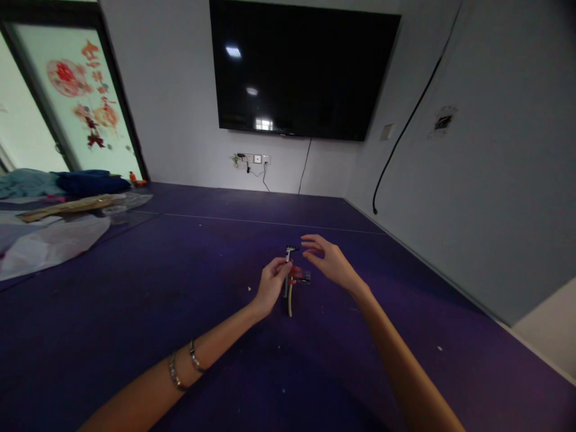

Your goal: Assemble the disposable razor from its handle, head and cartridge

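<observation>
My left hand [271, 283] pinches the handle of a razor [288, 255] between thumb and fingers. The razor stands upright with its dark head at the top, turned toward the right. My right hand [330, 261] hovers just right of the razor head, fingers curved and apart, with nothing in them. Below and behind the razor lie a small clear piece [305, 277], something red beside it, and a thin pale-yellow stick [290, 303]. The left fingers partly cover these, and their kind is too small to make out.
A purple surface [202, 336] spreads under both hands. At the left lie white plastic sheeting [58, 243], a tan flat piece [67, 208] and blue cloth [92, 182]. A television [306, 72] hangs on the far wall; a black cable [400, 138] dangles at the right.
</observation>
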The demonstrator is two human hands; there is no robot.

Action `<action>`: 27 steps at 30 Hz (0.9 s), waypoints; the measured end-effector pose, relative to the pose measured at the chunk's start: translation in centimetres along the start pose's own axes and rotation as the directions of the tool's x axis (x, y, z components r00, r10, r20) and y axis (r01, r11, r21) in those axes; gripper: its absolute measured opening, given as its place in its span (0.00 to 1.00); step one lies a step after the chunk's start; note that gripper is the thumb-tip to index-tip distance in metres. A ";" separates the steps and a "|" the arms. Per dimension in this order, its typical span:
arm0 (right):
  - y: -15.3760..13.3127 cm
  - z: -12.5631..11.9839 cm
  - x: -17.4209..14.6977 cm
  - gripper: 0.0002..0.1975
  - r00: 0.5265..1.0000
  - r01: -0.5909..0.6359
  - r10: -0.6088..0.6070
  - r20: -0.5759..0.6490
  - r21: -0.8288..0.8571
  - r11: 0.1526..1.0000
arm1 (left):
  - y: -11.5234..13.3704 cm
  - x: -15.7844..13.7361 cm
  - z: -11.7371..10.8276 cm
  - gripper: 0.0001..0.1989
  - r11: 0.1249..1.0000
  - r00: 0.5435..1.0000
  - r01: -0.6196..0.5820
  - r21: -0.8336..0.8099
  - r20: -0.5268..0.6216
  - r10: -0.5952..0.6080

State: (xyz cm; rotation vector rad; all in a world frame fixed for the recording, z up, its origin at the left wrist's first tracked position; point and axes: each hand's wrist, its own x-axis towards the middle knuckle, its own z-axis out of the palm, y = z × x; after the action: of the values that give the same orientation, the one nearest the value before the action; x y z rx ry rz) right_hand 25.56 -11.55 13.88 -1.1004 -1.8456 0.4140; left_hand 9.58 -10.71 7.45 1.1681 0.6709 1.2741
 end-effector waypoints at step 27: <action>-1.7 3.6 -0.7 0.17 0.913 -0.299 0.216 0.345 0.208 0.931 | 4.0 2.8 -2.2 0.15 0.971 0.975 0.220 -0.095 0.047 -0.217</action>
State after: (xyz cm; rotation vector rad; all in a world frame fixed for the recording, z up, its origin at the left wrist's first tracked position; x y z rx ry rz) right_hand 21.82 -12.53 12.74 -1.1503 -1.8533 1.0115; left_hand 6.74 -7.87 11.05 1.0043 0.6816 1.0854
